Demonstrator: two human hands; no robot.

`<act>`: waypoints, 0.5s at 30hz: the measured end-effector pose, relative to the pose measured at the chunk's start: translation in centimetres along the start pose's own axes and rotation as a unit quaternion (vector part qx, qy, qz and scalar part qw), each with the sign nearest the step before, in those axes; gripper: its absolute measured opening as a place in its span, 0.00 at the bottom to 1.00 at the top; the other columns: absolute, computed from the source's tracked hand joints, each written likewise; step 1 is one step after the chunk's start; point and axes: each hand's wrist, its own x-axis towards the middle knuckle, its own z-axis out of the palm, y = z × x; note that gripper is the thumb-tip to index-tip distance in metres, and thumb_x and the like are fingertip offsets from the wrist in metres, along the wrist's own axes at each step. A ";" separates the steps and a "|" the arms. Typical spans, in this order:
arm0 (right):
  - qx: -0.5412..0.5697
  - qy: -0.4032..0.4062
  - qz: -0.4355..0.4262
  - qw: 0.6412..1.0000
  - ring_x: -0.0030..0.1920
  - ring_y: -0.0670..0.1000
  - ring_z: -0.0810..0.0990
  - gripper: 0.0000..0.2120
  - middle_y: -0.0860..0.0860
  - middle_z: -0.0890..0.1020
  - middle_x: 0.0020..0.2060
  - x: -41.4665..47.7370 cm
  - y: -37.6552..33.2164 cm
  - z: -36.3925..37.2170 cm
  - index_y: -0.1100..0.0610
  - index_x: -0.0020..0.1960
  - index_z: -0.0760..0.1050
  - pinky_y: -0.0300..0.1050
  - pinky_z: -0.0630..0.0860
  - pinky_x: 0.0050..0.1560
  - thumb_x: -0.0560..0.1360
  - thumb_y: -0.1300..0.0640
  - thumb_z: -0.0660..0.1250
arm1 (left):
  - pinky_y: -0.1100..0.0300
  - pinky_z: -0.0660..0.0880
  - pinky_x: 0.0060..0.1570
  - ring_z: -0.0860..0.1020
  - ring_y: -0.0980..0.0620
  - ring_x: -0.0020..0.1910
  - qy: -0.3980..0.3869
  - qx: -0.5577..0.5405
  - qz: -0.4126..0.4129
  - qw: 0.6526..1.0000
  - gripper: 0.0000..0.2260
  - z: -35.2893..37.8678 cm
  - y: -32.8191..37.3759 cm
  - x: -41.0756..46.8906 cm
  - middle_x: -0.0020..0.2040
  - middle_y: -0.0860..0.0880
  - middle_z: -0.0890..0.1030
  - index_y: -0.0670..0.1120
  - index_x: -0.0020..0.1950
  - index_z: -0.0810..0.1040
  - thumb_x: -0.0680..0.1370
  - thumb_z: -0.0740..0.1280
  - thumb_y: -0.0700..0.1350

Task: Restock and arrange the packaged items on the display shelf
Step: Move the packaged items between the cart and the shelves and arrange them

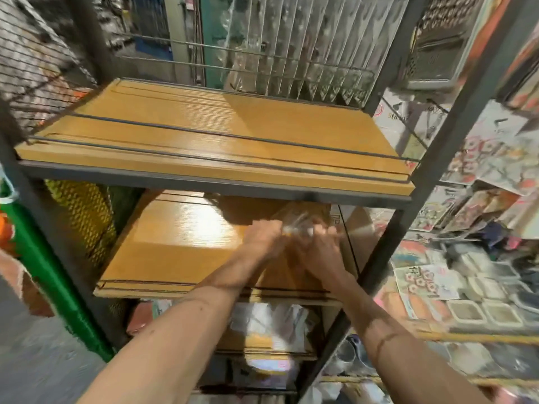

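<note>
A metal rack holds wooden shelves. On the middle shelf (pixel 175 252), toward its right side, both my hands meet around a clear plastic packet (pixel 297 225), which is blurred. My left hand (pixel 264 237) grips the packet's left end and my right hand (pixel 319 246) grips its right end. The packet sits just above the shelf board; whether it touches the board cannot be told. The upper shelf (pixel 204 135) carries a row of upright clear packets (pixel 306 53) at its back right behind a wire rail.
Dark metal uprights (pixel 437 147) frame the rack on the right. A lower shelf holds white and pastel packets (pixel 271 322). A green roll (pixel 49 272) leans at the left. Packaged goods and small trays (pixel 481 310) are spread out to the right.
</note>
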 end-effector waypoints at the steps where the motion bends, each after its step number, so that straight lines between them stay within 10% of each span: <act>1: -0.005 -0.001 -0.037 0.999 0.67 0.58 0.67 0.22 0.54 0.69 0.66 0.2 0.7 0.5 0.52 0.70 0.65 0.57 0.53 0.71 0.78 0.45 0.59 | 0.52 0.74 0.54 0.79 0.42 0.56 -0.004 0.010 0.002 1.000 0.13 0.2 0.2 0.5 0.56 0.44 0.81 0.49 0.55 0.79 0.78 0.60 0.53; 5: 0.010 -0.003 -0.047 0.999 0.73 0.57 0.61 0.22 0.50 0.71 0.67 2.1 2.0 1.4 0.48 0.69 0.66 0.55 0.34 0.72 0.78 0.42 0.54 | 0.52 0.73 0.53 0.79 0.45 0.53 -0.015 0.054 0.000 0.998 0.17 0.6 0.5 1.7 0.53 0.46 0.81 0.50 0.51 0.79 0.80 0.56 0.58; 11: 0.035 -0.020 -0.012 0.999 0.71 0.63 0.59 0.21 0.56 0.68 0.68 2.2 1.3 0.8 0.51 0.68 0.66 0.55 0.44 0.70 0.78 0.45 0.60 | 0.57 0.71 0.38 0.78 0.48 0.40 0.015 0.021 0.000 1.000 0.17 1.1 0.2 1.3 0.38 0.50 0.77 0.51 0.36 0.73 0.78 0.60 0.61; 15: -0.027 0.005 -0.014 1.000 0.64 0.59 0.70 0.25 0.55 0.73 0.63 0.2 -1.2 -0.3 0.52 0.69 0.63 0.55 0.56 0.63 0.76 0.42 0.62 | 0.54 0.73 0.49 0.77 0.41 0.52 0.024 -0.014 0.027 0.999 0.14 -0.9 -1.3 -1.6 0.50 0.43 0.80 0.47 0.55 0.75 0.76 0.64 0.54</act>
